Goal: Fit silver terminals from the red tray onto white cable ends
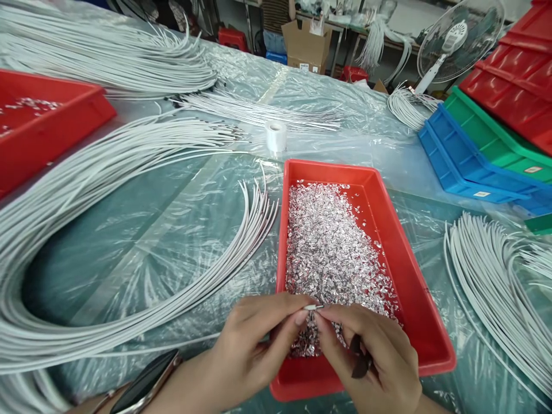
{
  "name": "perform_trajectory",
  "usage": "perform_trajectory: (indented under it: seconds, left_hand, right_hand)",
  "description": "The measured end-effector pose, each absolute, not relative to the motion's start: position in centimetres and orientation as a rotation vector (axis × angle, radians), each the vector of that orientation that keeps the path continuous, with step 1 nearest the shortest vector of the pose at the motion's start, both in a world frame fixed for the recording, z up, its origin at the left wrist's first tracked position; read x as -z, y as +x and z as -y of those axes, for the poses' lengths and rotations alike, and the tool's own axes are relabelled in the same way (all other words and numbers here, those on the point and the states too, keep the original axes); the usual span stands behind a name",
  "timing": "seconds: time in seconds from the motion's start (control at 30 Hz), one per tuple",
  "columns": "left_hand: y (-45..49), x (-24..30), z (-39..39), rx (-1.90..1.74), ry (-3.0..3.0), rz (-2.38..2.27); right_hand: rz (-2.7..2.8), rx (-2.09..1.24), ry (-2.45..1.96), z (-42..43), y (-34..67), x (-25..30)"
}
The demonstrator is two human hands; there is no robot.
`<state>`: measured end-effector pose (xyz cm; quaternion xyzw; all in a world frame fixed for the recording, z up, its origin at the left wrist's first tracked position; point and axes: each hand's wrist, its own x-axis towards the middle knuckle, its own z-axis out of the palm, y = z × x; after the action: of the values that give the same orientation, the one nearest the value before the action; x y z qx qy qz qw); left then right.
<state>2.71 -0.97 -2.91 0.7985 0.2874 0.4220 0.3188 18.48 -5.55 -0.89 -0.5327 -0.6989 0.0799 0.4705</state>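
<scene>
My left hand [259, 339] pinches a white cable [309, 307] close to its end, between thumb and forefinger. The cable's short dark tip points right, above the near part of a red tray [418, 299]. My right hand [371, 351] meets it there, thumb and forefinger closed at the tip. A small dark object [361, 359], its kind unclear, is tucked in the curled fingers of the right hand. Beneath both hands, the tray holds a heap of small shiny silver pieces [336, 247].
Bundles of white cables [207, 293] curve across the plastic-covered table to the left, with another cable bundle [495, 287] at right. A white roll [276, 136] stands behind the tray. Another red tray [56, 132] is at left; stacked blue bins [466, 161] are at right, near a fan [457, 40].
</scene>
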Motion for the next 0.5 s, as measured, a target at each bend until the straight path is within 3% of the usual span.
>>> perform_trajectory:
  seconds: [0.5]
  left_hand:
    - [2.45, 2.82, 0.68, -1.154, 2.178, -0.698]
  right_hand:
    - [1.739, -0.144, -1.314, 5.58, 18.65, 1.1]
